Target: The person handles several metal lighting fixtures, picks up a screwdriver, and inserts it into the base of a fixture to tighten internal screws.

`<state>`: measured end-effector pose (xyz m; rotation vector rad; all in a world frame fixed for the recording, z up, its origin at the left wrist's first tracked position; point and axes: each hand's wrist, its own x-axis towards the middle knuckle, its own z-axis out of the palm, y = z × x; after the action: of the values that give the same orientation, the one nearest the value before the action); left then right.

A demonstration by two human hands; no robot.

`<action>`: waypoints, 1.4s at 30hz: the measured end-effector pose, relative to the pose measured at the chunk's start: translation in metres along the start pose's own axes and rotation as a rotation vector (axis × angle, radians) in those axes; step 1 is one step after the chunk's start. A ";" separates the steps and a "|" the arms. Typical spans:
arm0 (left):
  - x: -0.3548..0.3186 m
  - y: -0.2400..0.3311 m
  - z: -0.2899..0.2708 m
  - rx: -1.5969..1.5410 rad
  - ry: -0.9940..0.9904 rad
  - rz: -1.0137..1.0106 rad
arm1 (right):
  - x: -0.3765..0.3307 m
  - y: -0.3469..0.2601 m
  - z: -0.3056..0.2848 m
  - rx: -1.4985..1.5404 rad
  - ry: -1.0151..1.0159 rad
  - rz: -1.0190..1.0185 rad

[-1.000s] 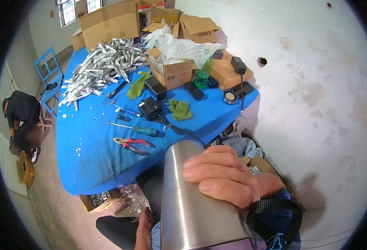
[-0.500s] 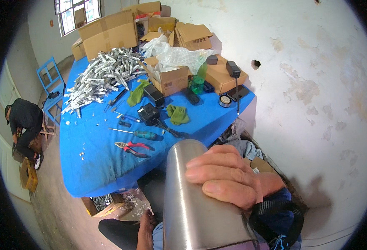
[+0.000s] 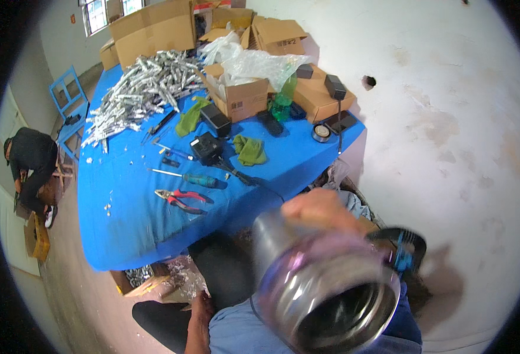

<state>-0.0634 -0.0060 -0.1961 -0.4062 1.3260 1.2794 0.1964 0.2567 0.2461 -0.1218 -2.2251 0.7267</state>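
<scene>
My right hand (image 3: 322,209), blurred by motion, is closed round the body of a large stainless-steel vacuum flask (image 3: 313,265). The flask is tilted, its wide open mouth toward me, with a purplish sheen near the rim. The inside of the mouth is dark. By the wrist is a black strap (image 3: 410,242) with a blue cord tied on it. My left hand (image 3: 201,304) is low beside my dark-trousered leg, away from the flask; its fingers are too small and unclear to make out.
On the blue-covered table (image 3: 130,218) lie pliers (image 3: 180,199), a screwdriver (image 3: 198,179), black adapters (image 3: 207,147), green cloths (image 3: 249,151) and a heap of silvery pieces (image 3: 145,94). Cardboard boxes (image 3: 245,99) stand behind. A person (image 3: 33,159) sits bent over at the left.
The flask has turned so its mouth now shows, where before its smooth side and base end faced up. My right hand has tilted with it. The view has shifted slightly.
</scene>
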 end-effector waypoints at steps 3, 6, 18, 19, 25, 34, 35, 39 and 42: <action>-0.048 0.023 0.046 0.053 0.020 -0.010 | -0.021 0.037 -0.004 0.032 0.152 0.159; -0.036 0.015 0.030 0.015 0.101 0.006 | -0.026 0.085 -0.005 0.101 0.362 0.311; -0.040 0.026 0.041 0.080 0.170 -0.007 | 0.024 0.265 -0.051 -0.130 0.730 0.624; -0.039 0.026 0.039 0.066 0.157 0.000 | 0.023 0.278 -0.050 -0.174 0.755 0.607; -0.037 0.024 0.033 0.012 0.152 0.000 | 0.032 0.325 -0.047 -0.314 0.781 0.558; -0.046 0.034 0.045 -0.048 0.217 0.105 | 0.038 0.339 -0.039 -0.283 0.698 0.583; -0.044 0.032 0.043 -0.069 0.200 0.105 | 0.041 0.335 -0.034 -0.224 0.706 0.585; -0.041 0.030 0.044 0.006 0.234 0.135 | 0.042 0.340 -0.034 -0.217 0.716 0.583; -0.032 0.028 0.031 -0.012 0.218 0.147 | 0.036 0.347 -0.035 -0.327 0.701 0.680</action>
<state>-0.0643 0.0145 -0.1482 -0.4745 1.5558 1.3953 0.1483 0.5726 0.1023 -1.1513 -1.5756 0.5298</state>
